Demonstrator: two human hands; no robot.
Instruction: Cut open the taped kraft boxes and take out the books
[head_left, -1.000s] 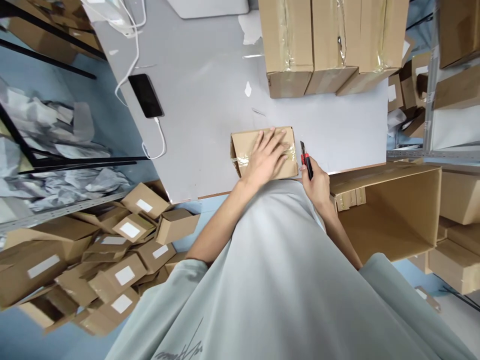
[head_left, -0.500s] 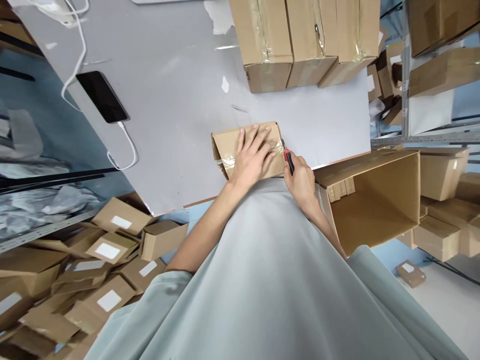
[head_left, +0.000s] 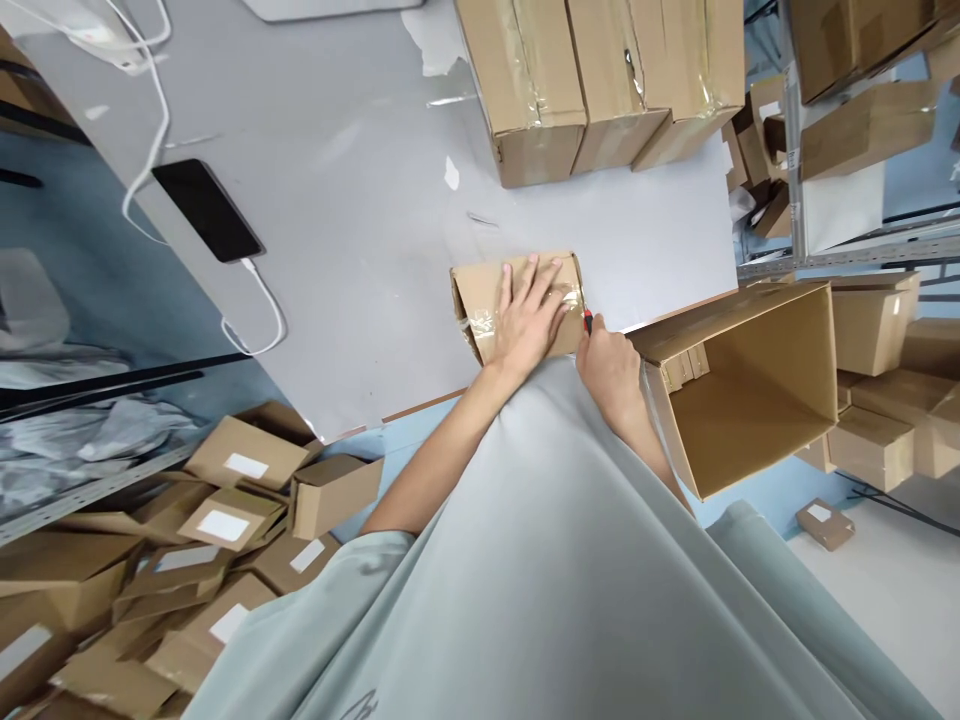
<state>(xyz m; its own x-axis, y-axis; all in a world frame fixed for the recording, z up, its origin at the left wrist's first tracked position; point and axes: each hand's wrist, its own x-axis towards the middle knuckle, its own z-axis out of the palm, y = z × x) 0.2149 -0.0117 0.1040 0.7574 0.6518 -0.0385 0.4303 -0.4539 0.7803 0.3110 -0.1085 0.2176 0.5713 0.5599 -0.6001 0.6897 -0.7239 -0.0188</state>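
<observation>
Left hand [head_left: 529, 322] lies flat, fingers spread, on the taped carton [head_left: 491, 298] at the grey table's [head_left: 360, 230] near edge. Right hand [head_left: 611, 367] is closed around a red-tipped cutter [head_left: 588, 320] touching the carton's right end.

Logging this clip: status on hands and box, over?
Left hand flat on taped box. Right hand grips red cutter at box's right end. Nothing in the way.

A small brown cardboard box [head_left: 487, 295], sealed with clear tape along its top, lies flat near the table's [head_left: 360, 230] front edge. A red utility knife [head_left: 588, 320] touches its right end, mostly hidden.
</observation>
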